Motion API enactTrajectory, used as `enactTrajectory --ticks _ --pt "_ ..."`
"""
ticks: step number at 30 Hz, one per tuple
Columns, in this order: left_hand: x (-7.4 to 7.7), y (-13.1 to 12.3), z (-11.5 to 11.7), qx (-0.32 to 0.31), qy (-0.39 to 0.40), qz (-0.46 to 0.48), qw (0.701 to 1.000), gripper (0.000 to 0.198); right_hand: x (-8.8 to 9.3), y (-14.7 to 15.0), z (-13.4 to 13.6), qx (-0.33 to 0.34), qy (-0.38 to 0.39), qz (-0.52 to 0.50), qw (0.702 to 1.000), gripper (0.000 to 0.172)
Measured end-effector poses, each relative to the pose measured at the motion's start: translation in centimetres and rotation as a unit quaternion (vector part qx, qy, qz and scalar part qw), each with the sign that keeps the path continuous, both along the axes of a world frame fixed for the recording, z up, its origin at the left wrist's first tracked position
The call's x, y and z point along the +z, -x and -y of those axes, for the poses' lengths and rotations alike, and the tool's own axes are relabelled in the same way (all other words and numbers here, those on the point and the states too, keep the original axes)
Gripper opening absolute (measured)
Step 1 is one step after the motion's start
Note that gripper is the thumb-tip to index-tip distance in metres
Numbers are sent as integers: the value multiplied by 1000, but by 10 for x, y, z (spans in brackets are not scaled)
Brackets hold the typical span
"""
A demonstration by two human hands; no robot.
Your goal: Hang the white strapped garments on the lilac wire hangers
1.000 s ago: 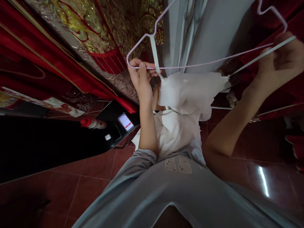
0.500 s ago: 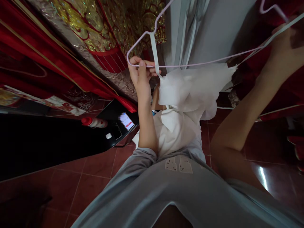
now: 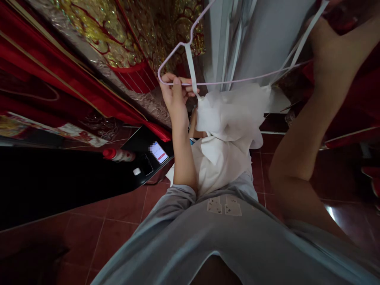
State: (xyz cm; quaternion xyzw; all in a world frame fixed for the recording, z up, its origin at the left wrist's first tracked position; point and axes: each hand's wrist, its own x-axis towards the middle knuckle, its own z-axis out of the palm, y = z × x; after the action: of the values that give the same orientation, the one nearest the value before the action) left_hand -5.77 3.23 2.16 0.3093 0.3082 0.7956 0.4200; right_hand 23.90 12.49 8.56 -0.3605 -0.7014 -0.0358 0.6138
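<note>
Over the last half second the right hand (image 3: 329,43) has swung in toward nine o'clock; the strap (image 3: 300,50), which ran toward two, now points steeply at one; the garment (image 3: 228,114) has drawn its right corner back toward nine; the forearm (image 3: 311,114) covers more floor glare (image 3: 330,212) at four.

The top edge crops the pink hanger (image 3: 221,82). Blur obscures the right hand (image 3: 335,45) and its hold on the white strap (image 3: 308,36). The phone's (image 3: 159,152) text is illegibly small.
</note>
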Motion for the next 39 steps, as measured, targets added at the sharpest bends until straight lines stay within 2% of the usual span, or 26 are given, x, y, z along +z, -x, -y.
enactTrajectory --ticks 3,5,6,9,11,13,15,20,23,26,29,34,37,39 --pt "0 -2 1 9 -9 -27 1000 34 -7 16 12 -47 -100 -47 993 21" --pt "-1 -1 1 9 -24 -41 999 35 -14 38 30 -36 -121 -72 989 26" --pt "-2 -1 1 6 -32 -46 998 36 -18 49 41 -17 -113 -72 991 29" --pt "-2 0 1 2 -48 -58 997 35 -32 80 77 86 24 -22 996 41" --pt "-3 -1 2 0 -53 -61 997 32 -42 91 95 104 123 -4 987 49" --pt "-3 -3 3 -1 -57 -54 997 28 -51 94 102 98 177 2 979 53" --pt "-4 -5 3 -5 -62 -47 997 24 -56 94 102 87 191 5 978 49" --pt "-12 -4 6 -24 -73 -48 996 14 -61 103 94 56 188 -20 980 16" --pt "-17 -2 10 -29 -48 -92 994 5 -62 114 97 44 192 -22 980 17" --pt "-16 0 17 12 -18 -199 980 13 -62 123 103 46 200 -39 978 20" --pt "-8 4 29 33 1 -255 966 18 -62 128 106 60 199 -69 976 20" --pt "16 2 49 -27 31 -237 971 21 -64 127 104 70 203 -77 974 19" --pt "39 -5 47 -44 10 -218 975 15 -67 127 103 63 219 -77 971 21" --pt "58 -4 40 -72 17 -170 983 23 -68 127 104 70 225 -79 969 23"
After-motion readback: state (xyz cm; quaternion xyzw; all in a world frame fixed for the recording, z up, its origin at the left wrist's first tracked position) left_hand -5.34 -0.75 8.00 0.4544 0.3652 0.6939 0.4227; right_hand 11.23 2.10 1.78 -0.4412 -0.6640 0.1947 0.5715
